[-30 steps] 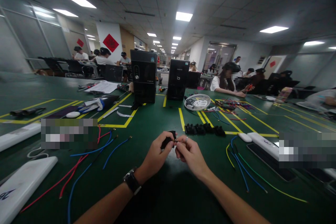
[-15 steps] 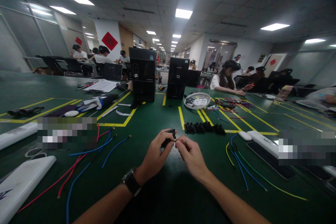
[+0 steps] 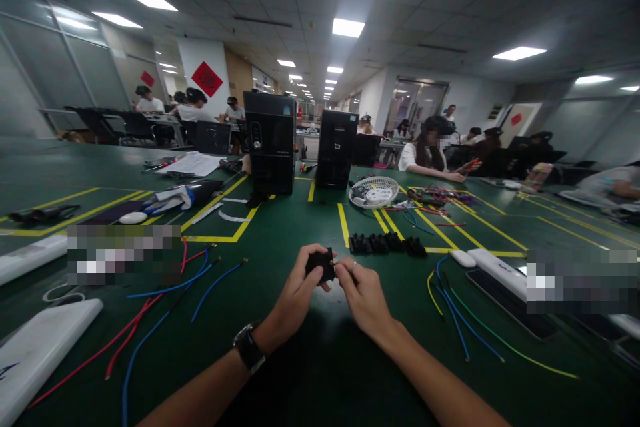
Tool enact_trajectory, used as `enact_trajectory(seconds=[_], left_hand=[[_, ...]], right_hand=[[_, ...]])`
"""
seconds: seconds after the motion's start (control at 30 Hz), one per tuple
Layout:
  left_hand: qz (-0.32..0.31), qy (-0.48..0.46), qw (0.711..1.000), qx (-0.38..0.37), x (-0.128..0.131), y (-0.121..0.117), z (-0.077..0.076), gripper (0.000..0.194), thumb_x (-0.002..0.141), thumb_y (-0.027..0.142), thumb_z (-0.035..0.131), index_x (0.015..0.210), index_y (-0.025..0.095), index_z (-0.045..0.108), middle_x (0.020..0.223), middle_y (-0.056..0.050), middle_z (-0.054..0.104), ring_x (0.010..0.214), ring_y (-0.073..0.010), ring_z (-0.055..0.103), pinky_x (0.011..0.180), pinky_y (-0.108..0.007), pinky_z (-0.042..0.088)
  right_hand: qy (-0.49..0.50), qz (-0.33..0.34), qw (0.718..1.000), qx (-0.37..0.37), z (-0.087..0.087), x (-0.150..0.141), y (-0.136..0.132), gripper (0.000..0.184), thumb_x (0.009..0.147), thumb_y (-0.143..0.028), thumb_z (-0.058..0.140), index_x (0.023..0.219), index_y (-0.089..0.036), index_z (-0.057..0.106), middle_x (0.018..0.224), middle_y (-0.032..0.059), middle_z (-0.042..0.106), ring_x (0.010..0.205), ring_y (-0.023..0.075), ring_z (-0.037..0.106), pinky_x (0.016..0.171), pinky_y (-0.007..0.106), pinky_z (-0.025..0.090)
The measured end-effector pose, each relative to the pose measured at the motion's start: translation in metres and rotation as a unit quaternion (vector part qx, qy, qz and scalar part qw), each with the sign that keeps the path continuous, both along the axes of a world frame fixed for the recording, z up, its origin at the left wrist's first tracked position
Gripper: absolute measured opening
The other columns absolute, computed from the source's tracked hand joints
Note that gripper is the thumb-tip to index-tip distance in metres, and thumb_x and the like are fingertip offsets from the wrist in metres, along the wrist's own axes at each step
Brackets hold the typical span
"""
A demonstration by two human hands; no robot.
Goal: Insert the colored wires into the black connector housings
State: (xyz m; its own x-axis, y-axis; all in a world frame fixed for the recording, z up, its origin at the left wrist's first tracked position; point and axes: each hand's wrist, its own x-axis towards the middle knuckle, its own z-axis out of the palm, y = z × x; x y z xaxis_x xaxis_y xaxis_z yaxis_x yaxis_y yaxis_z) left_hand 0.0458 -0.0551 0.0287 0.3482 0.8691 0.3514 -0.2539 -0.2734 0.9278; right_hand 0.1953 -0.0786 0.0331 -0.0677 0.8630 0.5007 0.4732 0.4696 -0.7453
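Note:
My left hand [image 3: 293,293], with a watch at the wrist, grips a small black plastic block [image 3: 321,266] between thumb and fingers. At the block's right edge my right hand [image 3: 367,297] pinches a tiny brass-coloured piece [image 3: 335,261], mostly hidden by the fingertips. The two hands nearly meet above the green table [image 3: 300,223]. Beyond them lies a row of similar black blocks [image 3: 385,243]. Blue wires [image 3: 216,289] and red wires [image 3: 100,348] with metal ends lie to the left. More wires, among them a yellow-green wire [image 3: 515,343], lie to the right.
Two black computer towers [image 3: 270,143] stand at the back, near a white round basket [image 3: 385,188]. White power banks [image 3: 45,353] and a phone [image 3: 510,303] lie at the sides. A person [image 3: 433,150] sits across on the right, beside tangled wires [image 3: 435,197].
My left hand has turned the black block so its broad face now shows. The right hand stays pinched at its edge. The view has shifted slightly.

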Motion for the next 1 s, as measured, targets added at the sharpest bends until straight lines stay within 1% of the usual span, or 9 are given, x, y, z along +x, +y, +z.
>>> enact_trajectory(seconds=[0.07,0.13,0.23,0.33,0.4,0.53,0.63,0.8,1.0], left_hand=[[-0.008,-0.042,0.998,-0.039,-0.001,0.004,-0.001,0.041,0.088,0.029,0.045,0.127,0.026,0.035,0.123,-0.010,0.052,0.095,-0.0206,0.058,0.075,-0.034,0.051],[-0.018,-0.072,0.995,-0.073,-0.002,0.008,-0.003,0.049,0.088,0.028,0.047,0.133,0.028,0.027,0.126,-0.011,0.051,0.095,-0.0203,0.059,0.079,-0.036,0.051],[-0.017,-0.086,0.993,-0.073,-0.003,0.013,-0.004,0.046,0.086,0.027,0.051,0.128,0.026,0.034,0.128,-0.010,0.051,0.100,-0.0201,0.058,0.089,-0.039,0.046],[-0.006,-0.059,0.998,-0.024,-0.004,0.015,-0.004,0.035,0.083,0.025,0.055,0.117,0.022,0.046,0.127,-0.010,0.053,0.109,-0.0212,0.055,0.098,-0.038,0.039],[-0.007,-0.040,0.999,0.000,-0.004,0.015,-0.004,0.031,0.083,0.023,0.055,0.113,0.021,0.050,0.127,-0.009,0.053,0.114,-0.0219,0.052,0.102,-0.037,0.035],[-0.042,-0.050,0.998,-0.018,-0.005,0.013,-0.003,0.034,0.084,0.021,0.052,0.119,0.022,0.048,0.132,-0.009,0.051,0.121,-0.0229,0.047,0.104,-0.039,0.032],[-0.068,-0.055,0.996,-0.031,-0.006,0.011,-0.003,0.037,0.085,0.019,0.050,0.121,0.023,0.047,0.134,-0.009,0.049,0.123,-0.0237,0.045,0.104,-0.040,0.032],[-0.089,-0.058,0.994,-0.035,-0.005,0.008,-0.002,0.037,0.085,0.022,0.051,0.121,0.023,0.049,0.130,-0.010,0.052,0.117,-0.0238,0.050,0.101,-0.039,0.035],[-0.068,-0.026,0.997,-0.010,-0.005,0.009,-0.005,0.036,0.088,0.027,0.048,0.123,0.022,0.047,0.128,-0.010,0.052,0.107,-0.0223,0.054,0.091,-0.034,0.042]], right_hand=[[0.035,0.010,0.999,-0.038,-0.001,-0.001,0.001,0.031,0.093,-0.037,0.042,0.071,-0.020,0.055,0.057,-0.0025,0.047,0.051,0.0120,0.044,0.052,0.024,0.032],[0.086,0.035,0.992,-0.083,-0.001,-0.003,0.001,0.033,0.092,-0.042,0.041,0.072,-0.020,0.055,0.055,-0.0032,0.047,0.048,0.0108,0.043,0.048,0.023,0.032],[0.148,0.091,0.974,-0.144,-0.002,-0.006,0.002,0.034,0.091,-0.046,0.042,0.077,-0.018,0.056,0.054,-0.0043,0.048,0.041,0.0085,0.041,0.042,0.021,0.031],[0.180,0.143,0.955,-0.189,-0.001,-0.006,0.003,0.036,0.089,-0.049,0.044,0.079,-0.016,0.057,0.048,-0.0062,0.046,0.036,0.0064,0.035,0.038,0.019,0.027],[0.194,0.169,0.942,-0.213,0.000,-0.006,0.003,0.038,0.087,-0.050,0.046,0.080,-0.015,0.058,0.045,-0.0072,0.043,0.036,0.0055,0.031,0.037,0.019,0.025],[0.223,0.211,0.914,-0.266,0.003,-0.006,0.000,0.039,0.086,-0.052,0.049,0.079,-0.014,0.057,0.046,-0.0078,0.040,0.037,0.0044,0.027,0.037,0.018,0.021],[0.247,0.222,0.898,-0.288,0.004,-0.007,-0.002,0.039,0.085,-0.051,0.050,0.076,-0.014,0.056,0.046,-0.0090,0.035,0.038,0.0036,0.022,0.037,0.018,0.016],[0.250,0.208,0.900,-0.289,0.005,-0.008,-0.002,0.040,0.084,-0.051,0.052,0.071,-0.014,0.055,0.044,-0.0093,0.033,0.037,0.0029,0.020,0.037,0.018,0.014],[0.214,0.187,0.913,-0.293,0.001,-0.007,-0.001,0.042,0.084,-0.053,0.051,0.074,-0.013,0.058,0.042,-0.0076,0.040,0.034,0.0029,0.024,0.035,0.017,0.016]])
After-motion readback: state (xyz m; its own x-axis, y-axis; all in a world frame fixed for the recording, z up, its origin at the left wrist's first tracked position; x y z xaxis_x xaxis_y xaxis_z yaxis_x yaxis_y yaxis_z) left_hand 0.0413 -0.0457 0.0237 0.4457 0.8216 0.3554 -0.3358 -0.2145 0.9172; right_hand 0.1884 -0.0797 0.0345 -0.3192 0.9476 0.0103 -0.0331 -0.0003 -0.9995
